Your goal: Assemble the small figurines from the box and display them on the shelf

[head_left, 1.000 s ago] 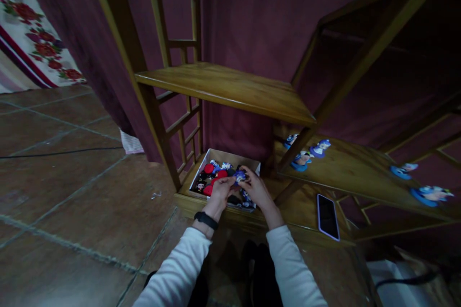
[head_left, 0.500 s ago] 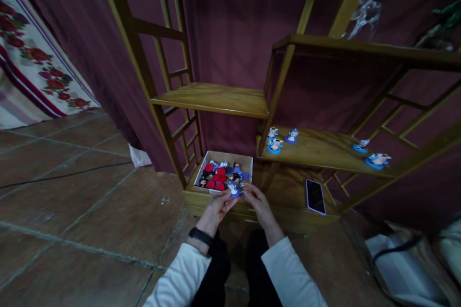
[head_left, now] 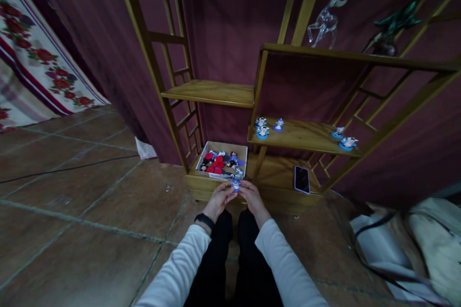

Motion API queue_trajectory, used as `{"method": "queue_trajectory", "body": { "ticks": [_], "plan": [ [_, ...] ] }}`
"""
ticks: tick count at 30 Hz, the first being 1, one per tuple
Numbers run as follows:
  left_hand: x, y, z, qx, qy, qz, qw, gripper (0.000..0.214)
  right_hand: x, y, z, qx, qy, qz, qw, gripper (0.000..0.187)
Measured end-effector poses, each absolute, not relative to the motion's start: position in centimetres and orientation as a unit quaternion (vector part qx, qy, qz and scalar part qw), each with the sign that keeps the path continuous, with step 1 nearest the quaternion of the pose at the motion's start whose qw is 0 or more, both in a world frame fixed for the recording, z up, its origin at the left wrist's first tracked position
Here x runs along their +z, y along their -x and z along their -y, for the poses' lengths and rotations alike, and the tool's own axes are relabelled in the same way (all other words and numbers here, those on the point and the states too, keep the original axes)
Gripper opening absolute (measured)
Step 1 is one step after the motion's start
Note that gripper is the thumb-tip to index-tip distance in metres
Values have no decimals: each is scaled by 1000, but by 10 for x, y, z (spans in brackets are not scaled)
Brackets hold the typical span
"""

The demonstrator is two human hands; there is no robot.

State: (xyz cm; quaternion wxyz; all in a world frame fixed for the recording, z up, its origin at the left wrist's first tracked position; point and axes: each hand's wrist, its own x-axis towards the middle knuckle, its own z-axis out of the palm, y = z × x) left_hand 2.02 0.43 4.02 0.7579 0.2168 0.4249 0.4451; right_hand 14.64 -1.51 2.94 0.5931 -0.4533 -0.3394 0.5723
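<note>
A small purple-and-white figurine (head_left: 236, 185) on a round base is upright between my two hands, just in front of the box. My left hand (head_left: 219, 200) grips it from the left, and my right hand (head_left: 252, 196) has its fingers on the right side. Behind them, a shallow cardboard box (head_left: 246, 156) on the lowest shelf holds several jumbled figurines, some with red round bases turned up. On the shelf to the right stand a matching purple figurine (head_left: 278, 125) and several figurines with blue bases, among them one at the near left (head_left: 262, 132).
A phone (head_left: 301, 179) lies on the low shelf at right. A clear glass deer (head_left: 326, 21) and a green ornament (head_left: 394, 29) stand on the upper shelf. Bags (head_left: 382, 244) sit on the floor at right; a black cable (head_left: 72, 169) crosses the tiles at left.
My right hand has closed in on the figurine, which now sits more upright and a little nearer to me. The view has swung to the right, bringing the glass deer fully into sight.
</note>
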Motion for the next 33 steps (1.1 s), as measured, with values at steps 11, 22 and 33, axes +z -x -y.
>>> {"method": "queue_trajectory", "body": {
  "ticks": [11,22,33],
  "plan": [
    [38,-31,3,541,-257,-412,686,25,29,-141,14,380,533,497,570,27],
    [40,-26,0,498,-265,-413,715,15,22,-149,9,260,587,576,505,21],
    [34,-19,-4,471,-279,-423,722,12,19,-154,5,286,562,598,494,21]
  ]
}}
